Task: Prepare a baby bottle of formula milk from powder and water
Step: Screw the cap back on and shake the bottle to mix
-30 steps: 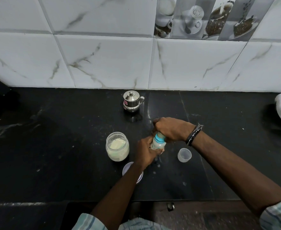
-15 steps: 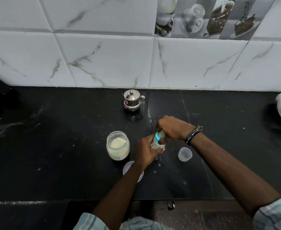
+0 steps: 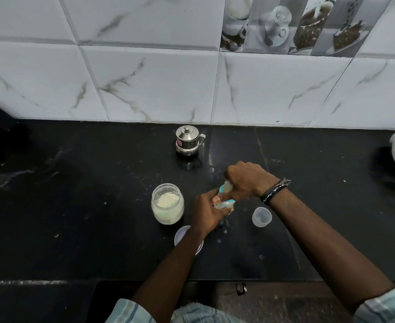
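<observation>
1. The baby bottle (image 3: 223, 202) is being gripped around its body by the left hand (image 3: 207, 212), fingers closed on it, just above the black tabletop (image 3: 75, 206).
2. Its teal collar and teat (image 3: 228, 186) are being clasped from above by the right hand (image 3: 247, 180), fingers curled shut.
3. The open powder jar (image 3: 167, 203) is being left standing just left of the left hand.
4. A clear cap (image 3: 261, 216) is being left near the right wrist, below it.
5. A white lid (image 3: 182, 236) is being partly hidden under the left forearm.
</observation>
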